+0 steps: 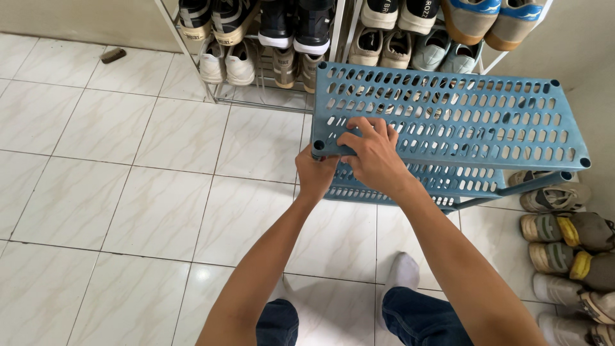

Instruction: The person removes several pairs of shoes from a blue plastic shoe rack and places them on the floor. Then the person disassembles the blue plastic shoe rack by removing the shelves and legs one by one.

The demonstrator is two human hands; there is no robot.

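Observation:
A blue plastic rack with slotted shelves (461,115) stands in front of me on the tiled floor. My left hand (315,174) is closed around the rack's near left corner post, just under the top shelf. My right hand (373,154) lies flat on the top shelf near that same corner, fingers spread and pressing down. A lower blue shelf (416,186) shows beneath the top one. A grey-blue post (512,191) slants out at the rack's right side.
A white wire shoe rack (275,57) full of sneakers stands against the wall behind. More shoes (567,250) line the floor at the right. My knees in jeans and white socks (400,272) are below. A small dark object (113,55) lies far left.

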